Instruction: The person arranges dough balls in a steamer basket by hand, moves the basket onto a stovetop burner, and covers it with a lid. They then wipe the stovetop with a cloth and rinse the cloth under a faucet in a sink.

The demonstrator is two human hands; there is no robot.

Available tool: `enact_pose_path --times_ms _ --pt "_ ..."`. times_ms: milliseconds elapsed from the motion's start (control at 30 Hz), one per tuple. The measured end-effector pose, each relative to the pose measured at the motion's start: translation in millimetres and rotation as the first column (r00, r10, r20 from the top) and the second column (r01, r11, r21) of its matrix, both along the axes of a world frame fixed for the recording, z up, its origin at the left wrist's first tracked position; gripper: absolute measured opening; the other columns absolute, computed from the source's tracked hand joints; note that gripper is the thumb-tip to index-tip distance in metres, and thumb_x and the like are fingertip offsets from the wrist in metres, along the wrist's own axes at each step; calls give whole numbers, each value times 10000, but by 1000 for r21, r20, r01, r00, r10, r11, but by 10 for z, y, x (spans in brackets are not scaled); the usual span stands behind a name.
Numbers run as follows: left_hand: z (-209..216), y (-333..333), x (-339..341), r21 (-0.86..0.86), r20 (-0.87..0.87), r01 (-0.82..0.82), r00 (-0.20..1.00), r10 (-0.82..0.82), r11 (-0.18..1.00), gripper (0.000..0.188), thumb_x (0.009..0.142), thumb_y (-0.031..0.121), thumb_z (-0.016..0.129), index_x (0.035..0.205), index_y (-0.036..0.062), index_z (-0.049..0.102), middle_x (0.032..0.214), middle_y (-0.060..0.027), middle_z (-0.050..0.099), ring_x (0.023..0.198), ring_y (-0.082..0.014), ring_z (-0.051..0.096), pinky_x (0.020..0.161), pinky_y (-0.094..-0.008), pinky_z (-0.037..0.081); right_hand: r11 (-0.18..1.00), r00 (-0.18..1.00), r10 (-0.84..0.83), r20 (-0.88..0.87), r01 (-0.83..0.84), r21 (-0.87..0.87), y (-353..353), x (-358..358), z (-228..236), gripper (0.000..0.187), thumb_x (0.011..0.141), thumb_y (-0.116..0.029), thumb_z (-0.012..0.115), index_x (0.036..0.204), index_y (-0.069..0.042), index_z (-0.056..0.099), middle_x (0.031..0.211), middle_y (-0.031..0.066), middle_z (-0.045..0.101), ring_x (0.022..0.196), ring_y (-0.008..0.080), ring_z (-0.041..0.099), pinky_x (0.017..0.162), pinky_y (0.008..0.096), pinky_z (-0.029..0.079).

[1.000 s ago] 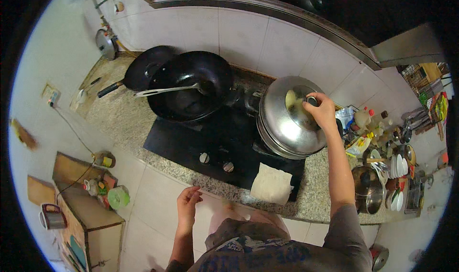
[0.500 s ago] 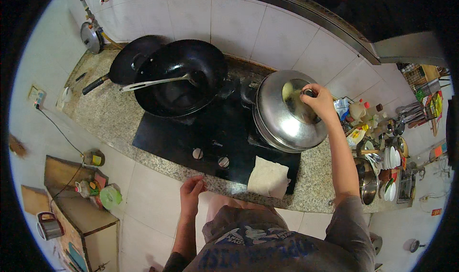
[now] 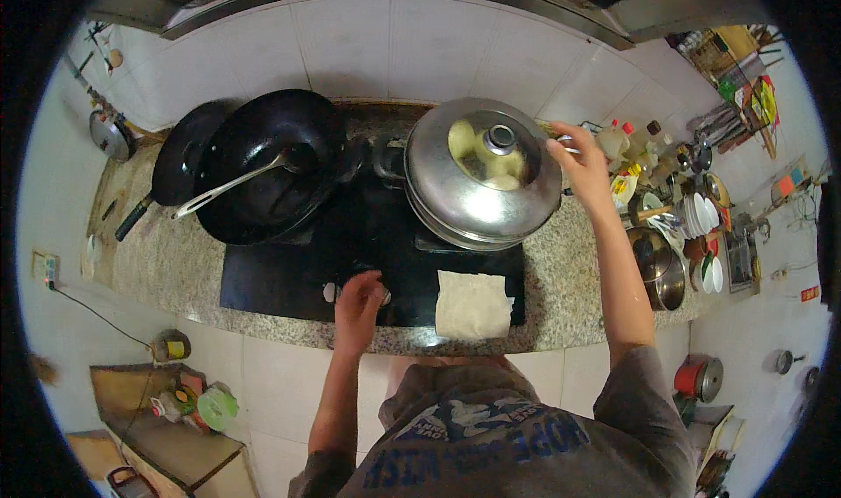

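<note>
A lidded steel pot (image 3: 480,183) sits on the right side of the black glass stove (image 3: 289,279). Its domed lid has a see-through window and a round knob (image 3: 500,139). Just to the right of that knob is my right hand (image 3: 580,155), fingers apart and holding nothing. My left hand (image 3: 357,303) hovers over the stove's front edge, its bent fingers beside a control knob (image 3: 385,296); whether they touch it is hidden. Another control knob (image 3: 330,292) shows left of that hand. A folded beige cloth (image 3: 473,305) lies at the stove's front right.
On the left burner stands a black wok (image 3: 272,191) with a long-handled ladle (image 3: 229,187) inside. A black frying pan (image 3: 171,161) leans behind it. Bottles (image 3: 644,148), steel bowls (image 3: 653,253) and white dishes (image 3: 698,213) crowd the counter at right.
My right hand has let go of the lid's knob and moved off to the right. My left hand has risen from the counter edge to the control knobs. The view has shifted.
</note>
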State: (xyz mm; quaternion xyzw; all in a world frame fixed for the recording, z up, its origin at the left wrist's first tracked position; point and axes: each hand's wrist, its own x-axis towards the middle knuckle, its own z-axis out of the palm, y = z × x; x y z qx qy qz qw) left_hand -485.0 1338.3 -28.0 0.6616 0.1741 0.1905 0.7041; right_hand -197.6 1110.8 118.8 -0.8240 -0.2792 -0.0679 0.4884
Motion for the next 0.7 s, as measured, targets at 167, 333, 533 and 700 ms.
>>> enact_pose_path --times_ms 167,333,533,700 --pt "347 122 422 270 -23 32 999 -27 962 417 812 22 544 1210 52 420 1070 -78 476 903 -146 497 760 -254 424 962 962 -269 -43 267 -50 -783 113 -531 266 764 -151 630 997 -28 588 905 78 567 777 159 557 704 278 454" --pt "492 247 1022 491 44 -18 999 -4 871 519 819 82 559 1292 67 347 1116 -128 446 961 -211 487 847 -308 403 924 901 -378 -212 353 -148 -864 109 -795 402 792 -278 606 1051 25 555 910 158 607 853 209 585 738 309 456" --pt "467 273 1464 374 -4 -121 991 132 920 562 831 155 565 1297 -15 303 1006 -112 493 847 -159 512 750 -249 434 924 853 -377 -362 371 -90 -808 279 -1148 496 856 -363 497 1173 18 480 931 73 574 757 136 518 674 266 411" --pt "600 326 1610 103 -117 -212 968 223 972 468 823 116 565 1215 -54 375 735 -36 526 667 -92 491 606 -217 408 872 785 -357 -507 474 120 -662 220 -1055 371 845 -315 526 910 46 583 753 82 582 653 144 518 600 281 416"
